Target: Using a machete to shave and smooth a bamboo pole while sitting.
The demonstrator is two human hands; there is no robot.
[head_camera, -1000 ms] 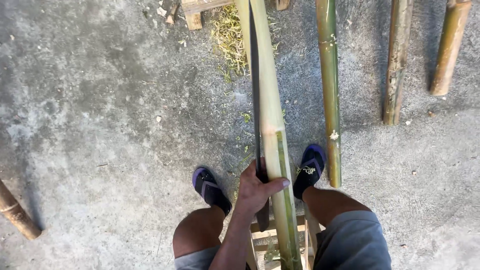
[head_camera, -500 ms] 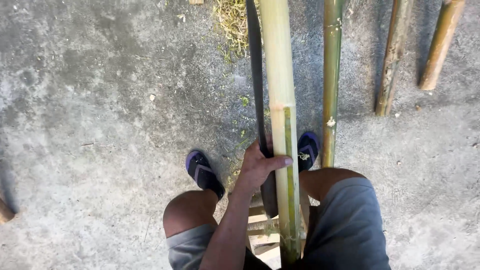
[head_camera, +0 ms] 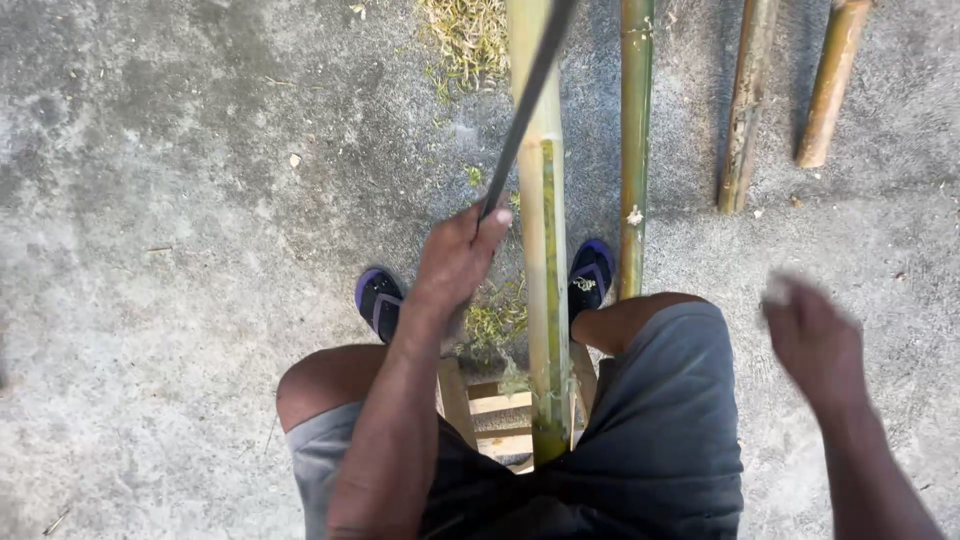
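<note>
A long green-yellow bamboo pole [head_camera: 541, 250] runs from between my knees out over the concrete floor. My left hand [head_camera: 458, 255] is closed around the handle of a long dark blade [head_camera: 530, 95], which slants up and to the right across the pole. Out to the right, my right hand [head_camera: 815, 340] hangs blurred in the air with nothing in it, fingers loosely curled, clear of the pole. The pole's near end rests on a small wooden stool [head_camera: 480, 405] that I sit over. My feet wear blue slippers [head_camera: 378, 300] on either side of the pole.
Another green bamboo pole [head_camera: 634, 140] lies just right of the worked one. Two browner poles [head_camera: 745, 110] [head_camera: 830, 85] lie further right. Green shavings [head_camera: 465, 35] are piled at the top, and more sit by the stool. Grey concrete floor [head_camera: 180, 250] spreads to the left.
My left hand has lifted off the pole and raised the dark blade so it now slants over the pole. My right hand has come into view at the right, moving.
</note>
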